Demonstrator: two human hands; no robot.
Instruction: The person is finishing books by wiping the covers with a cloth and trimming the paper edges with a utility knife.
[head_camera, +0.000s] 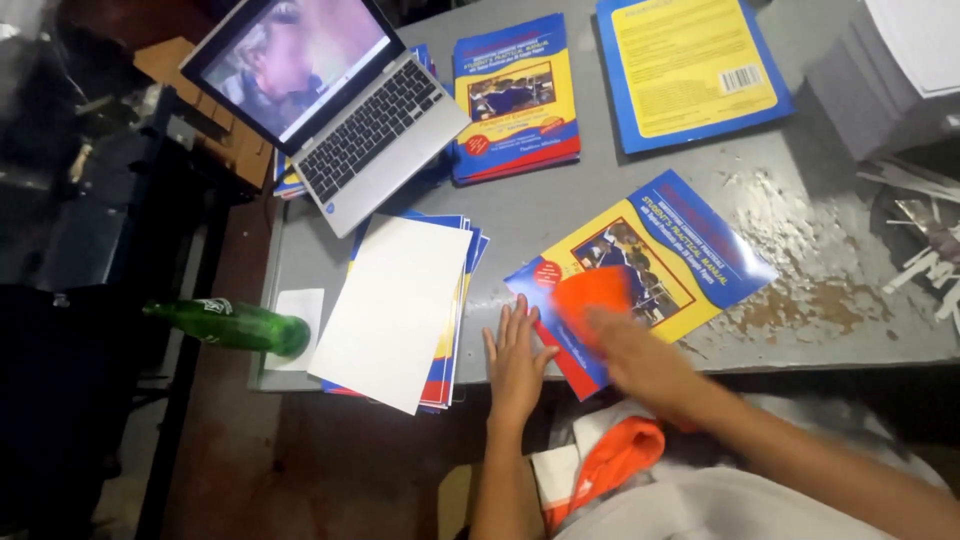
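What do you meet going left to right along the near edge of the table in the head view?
Green bottle → white-topped stack of booklets → left hand → right hand with an orange scraper on the blue and yellow booklet → paper strips.

Bare forearms, no sleeves, light grey garment (700, 505).

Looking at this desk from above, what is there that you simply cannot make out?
All in the head view:
- The right hand is motion-blurred; the orange thing it presses on the booklet can't be identified.
- The bottom cover in the stack is hidden by the white sheet.
- The green bottle has its neck end lost in shadow.
- The laptop screen is blurred.
- The left hand lies flat, hiding the table edge beneath.
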